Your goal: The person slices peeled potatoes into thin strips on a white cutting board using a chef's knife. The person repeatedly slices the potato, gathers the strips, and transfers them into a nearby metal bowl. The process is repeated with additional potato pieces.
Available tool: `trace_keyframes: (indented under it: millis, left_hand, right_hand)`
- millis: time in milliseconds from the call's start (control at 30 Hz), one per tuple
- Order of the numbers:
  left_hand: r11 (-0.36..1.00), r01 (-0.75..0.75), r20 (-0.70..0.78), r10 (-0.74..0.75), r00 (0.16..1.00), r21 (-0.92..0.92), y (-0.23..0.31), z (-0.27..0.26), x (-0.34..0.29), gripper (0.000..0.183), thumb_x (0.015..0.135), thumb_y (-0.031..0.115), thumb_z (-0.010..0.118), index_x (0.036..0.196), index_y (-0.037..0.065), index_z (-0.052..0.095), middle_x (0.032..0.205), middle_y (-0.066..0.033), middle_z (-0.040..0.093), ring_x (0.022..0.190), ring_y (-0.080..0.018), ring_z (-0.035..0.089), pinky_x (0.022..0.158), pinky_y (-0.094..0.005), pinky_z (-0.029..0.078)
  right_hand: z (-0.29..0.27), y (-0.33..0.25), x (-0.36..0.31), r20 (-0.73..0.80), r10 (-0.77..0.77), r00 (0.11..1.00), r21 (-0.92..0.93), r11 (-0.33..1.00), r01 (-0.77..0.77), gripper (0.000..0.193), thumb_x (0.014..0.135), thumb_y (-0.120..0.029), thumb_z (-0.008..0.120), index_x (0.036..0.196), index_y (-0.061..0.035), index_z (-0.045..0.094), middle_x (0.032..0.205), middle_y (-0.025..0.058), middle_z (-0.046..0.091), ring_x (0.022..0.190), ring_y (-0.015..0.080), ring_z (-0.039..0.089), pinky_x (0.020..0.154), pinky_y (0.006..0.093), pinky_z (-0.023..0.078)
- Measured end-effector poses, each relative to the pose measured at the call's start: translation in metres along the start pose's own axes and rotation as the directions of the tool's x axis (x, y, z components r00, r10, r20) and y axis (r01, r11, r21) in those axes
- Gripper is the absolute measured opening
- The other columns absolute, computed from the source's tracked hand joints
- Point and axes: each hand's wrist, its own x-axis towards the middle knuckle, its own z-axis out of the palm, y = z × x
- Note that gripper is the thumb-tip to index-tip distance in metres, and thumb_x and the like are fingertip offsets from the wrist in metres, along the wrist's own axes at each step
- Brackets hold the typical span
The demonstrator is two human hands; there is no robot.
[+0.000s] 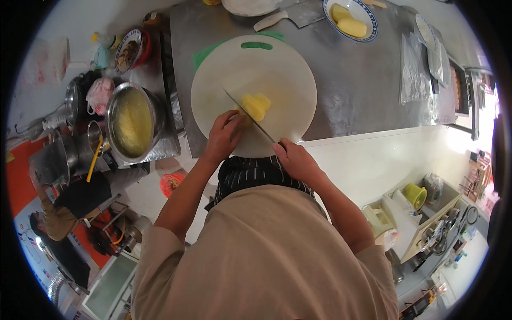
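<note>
A round white cutting board (213, 69) lies at the near edge of the steel worktable. Yellow slices of peeled potato (256, 105) are fanned out at its middle. My right hand (298, 161) grips the handle of a kitchen knife (250, 117), whose blade slants up to the left across the board, along the slices. On the near left side of the blade, my left hand (226, 134) has its fingers curled onto the potato. Those fingers hide most of the piece beneath them.
Beyond the board are a cleaver (306, 15) and a patterned bowl (329, 6) holding peeled potatoes. Plastic bags (415, 72) lie to the right. At left stands a steel basin (109, 114) of yellowish contents. Another person (58, 218) is at far left.
</note>
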Motion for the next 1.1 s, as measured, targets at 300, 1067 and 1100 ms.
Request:
trace_keyframes:
  millis: [300, 1067, 1100]
  left_hand:
    - [0.995, -0.083, -0.122, 0.077, 0.99, -0.051, -0.013, 0.02, -0.008, 0.039, 0.083, 0.002, 0.074, 0.121, 0.007, 0.069, 0.123, -0.0161, 0.06, 0.111, -0.0356, 0.06, 0.091, -0.0418, 0.053]
    - [0.997, -0.075, -0.129, 0.075, 0.989, 0.001, -0.013, 0.028, -0.002, 0.035, 0.079, 0.002, 0.074, 0.113, 0.005, 0.064, 0.119, -0.0178, 0.056, 0.111, -0.0386, 0.056, 0.094, -0.0459, 0.049]
    - [0.997, -0.073, -0.131, 0.073, 0.989, -0.002, -0.013, 0.029, -0.001, 0.036, 0.079, 0.002, 0.074, 0.113, 0.005, 0.064, 0.12, -0.0181, 0.056, 0.111, -0.0387, 0.056, 0.094, -0.0461, 0.049]
  right_hand:
    - [0.007, 0.002, -0.007, -0.004, 0.065, 0.998, -0.046, 0.997, -0.065, 0.046, 0.106, -0.042, 0.044, 0.112, 0.0018, 0.056, 0.095, 0.0311, 0.067, 0.094, 0.0513, 0.062, 0.083, 0.0517, 0.048]
    - [-0.009, -0.005, -0.042, -0.005, 0.05, 0.999, 0.084, 0.995, -0.05, 0.03, 0.104, -0.027, 0.053, 0.112, 0.0015, 0.054, 0.09, 0.0318, 0.066, 0.091, 0.0539, 0.061, 0.077, 0.0558, 0.048]
    - [-0.008, -0.005, -0.042, -0.002, 0.03, 1.0, 0.071, 0.997, -0.03, 0.03, 0.104, -0.028, 0.053, 0.111, 0.0016, 0.053, 0.089, 0.0319, 0.066, 0.09, 0.0543, 0.06, 0.076, 0.0563, 0.047]
